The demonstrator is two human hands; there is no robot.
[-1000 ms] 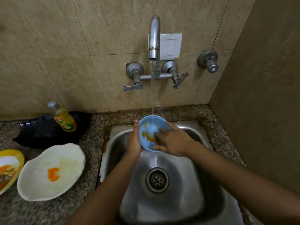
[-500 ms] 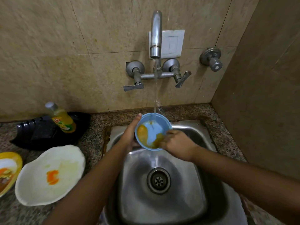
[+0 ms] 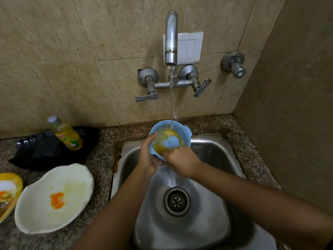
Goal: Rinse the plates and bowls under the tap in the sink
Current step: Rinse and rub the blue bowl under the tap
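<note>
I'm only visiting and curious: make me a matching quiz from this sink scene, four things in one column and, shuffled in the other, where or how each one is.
Things
1. bowl
2. white plate
3. bottle
4. drain

Place or state
a. yellow liquid inside
b. on the counter, orange smear
c. in the floor of the sink
d. held under the running tap

Pairs: 1-d, 2-b, 3-a, 4-c
</note>
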